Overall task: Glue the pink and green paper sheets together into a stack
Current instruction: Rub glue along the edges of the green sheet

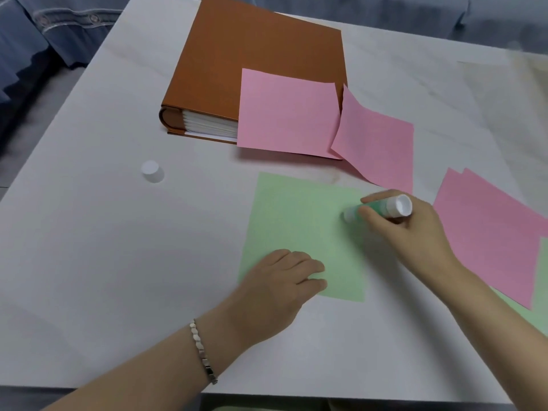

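Blurring hides where glue stick (382,206) meets green sheet (290,221).

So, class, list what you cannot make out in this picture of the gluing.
Head view only.
- Tip of the glue stick, in the right hand: motion-blurred; contact with the green sheet unclear.
- That sheet's near left corner: under the left hand.
- The pink pile at right: cut by the frame edge; sheet count unclear.
- The green paper beneath that pile: mostly covered by it.

Open table (118,247) left of the green sheet (296,221), save a cap (152,171); binder (252,54) blocks behind
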{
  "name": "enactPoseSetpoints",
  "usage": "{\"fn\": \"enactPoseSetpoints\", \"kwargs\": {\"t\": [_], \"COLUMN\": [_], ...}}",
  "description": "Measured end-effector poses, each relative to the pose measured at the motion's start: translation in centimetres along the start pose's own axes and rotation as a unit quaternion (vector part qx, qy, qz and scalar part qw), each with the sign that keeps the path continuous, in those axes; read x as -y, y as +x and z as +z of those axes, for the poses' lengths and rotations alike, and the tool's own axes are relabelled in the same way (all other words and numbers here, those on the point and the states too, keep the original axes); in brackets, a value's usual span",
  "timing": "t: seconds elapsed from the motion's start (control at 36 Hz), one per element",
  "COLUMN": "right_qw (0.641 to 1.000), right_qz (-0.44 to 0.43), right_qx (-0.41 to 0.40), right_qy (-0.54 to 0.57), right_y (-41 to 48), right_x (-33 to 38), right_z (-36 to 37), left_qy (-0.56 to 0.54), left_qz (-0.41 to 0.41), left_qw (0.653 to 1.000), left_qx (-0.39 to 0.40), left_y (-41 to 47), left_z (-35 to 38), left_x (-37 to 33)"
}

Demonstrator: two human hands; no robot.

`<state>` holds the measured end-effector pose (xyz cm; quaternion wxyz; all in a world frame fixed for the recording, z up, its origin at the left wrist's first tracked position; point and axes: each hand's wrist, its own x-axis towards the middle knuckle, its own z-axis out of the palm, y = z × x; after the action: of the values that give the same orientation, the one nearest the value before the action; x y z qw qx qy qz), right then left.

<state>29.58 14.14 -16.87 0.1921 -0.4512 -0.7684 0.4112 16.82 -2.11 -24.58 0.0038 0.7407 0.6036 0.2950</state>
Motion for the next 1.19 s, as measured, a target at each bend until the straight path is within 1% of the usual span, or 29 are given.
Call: {"fn": "enactPoseSetpoints", "kwargs": {"t": [0.17, 0.28, 0.42, 0.64, 0.72, 0.86, 0.94, 1.08, 1.19], "right_qw": [0.997, 0.993, 0.993, 0.997, 0.998, 1.000, 1.000, 0.996, 0.993], "right_qz": [0.003, -0.003, -0.013, -0.015, -0.028, -0.025, -0.012, -0.006, 0.003], "right_qx": [0.075, 0.113, 0.105, 0.061, 0.039, 0.003, 0.019, 0.083, 0.110], "right_qy": [-0.005, -0.036, -0.055, -0.048, -0.047, -0.016, 0.003, -0.022, -0.030], "right_y": [-3.2, -3.7, -3.0, -0.2, 0.6, 0.5, -0.9, -3.5, -4.1], "right_x": [-0.6, -0.5, -0.3, -0.1, -0.2, -0.5, -0.8, -1.2, -1.3], "right_z": [-0.4, 0.0, 0.3, 0.6, 0.8, 0.5, -0.4, -1.2, -1.3], "left_qy": [0.005, -0.008, -0.015, -0.018, -0.015, -0.005, 0.002, 0.020, 0.019], "left_qz": [0.016, 0.011, 0.013, 0.015, 0.013, 0.013, 0.010, 0.012, 0.013], "left_qw": [1.000, 1.000, 0.999, 1.000, 1.000, 0.999, 0.999, 0.998, 0.998], "left_qx": [0.017, 0.020, 0.025, 0.020, 0.023, 0.038, 0.049, 0.063, 0.060], "left_y": [0.1, 0.1, 0.1, 0.1, 0.1, 0.2, 0.2, 0.1, 0.1], "left_z": [0.2, 0.3, 0.1, 0.0, 0.1, -0.2, -0.1, 0.4, 0.4], "left_x": [0.2, 0.3, 0.5, 0.5, 0.5, 0.3, 0.3, 0.5, 0.6]}}
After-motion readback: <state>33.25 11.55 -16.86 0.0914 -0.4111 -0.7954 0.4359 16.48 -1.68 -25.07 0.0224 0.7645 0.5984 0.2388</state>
